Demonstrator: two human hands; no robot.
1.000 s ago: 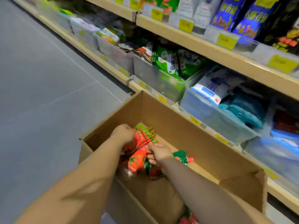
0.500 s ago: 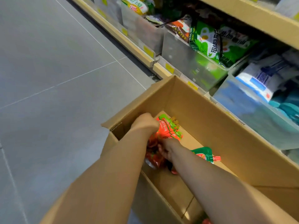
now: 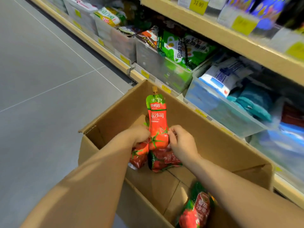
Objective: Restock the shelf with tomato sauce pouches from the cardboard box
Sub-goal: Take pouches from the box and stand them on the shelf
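Note:
An open cardboard box (image 3: 205,129) stands on the floor against the lower shelf. Inside it, my left hand (image 3: 139,134) and my right hand (image 3: 181,143) hold a bunch of red and green tomato sauce pouches (image 3: 158,125). One pouch stands upright between my hands with its gold spout pointing up. Other pouches of the bunch hang below my hands (image 3: 162,160). Another loose pouch (image 3: 197,211) lies in the near right corner of the box.
The lower shelf holds clear plastic bins (image 3: 158,63) with green, white and teal packets. An upper shelf board (image 3: 213,28) with yellow price tags runs above. Grey tiled floor (image 3: 49,79) spreads to the left.
The bunch of pouches has come up from the box floor, and one pouch now stands upright between my hands. The view has swung up toward the shelves.

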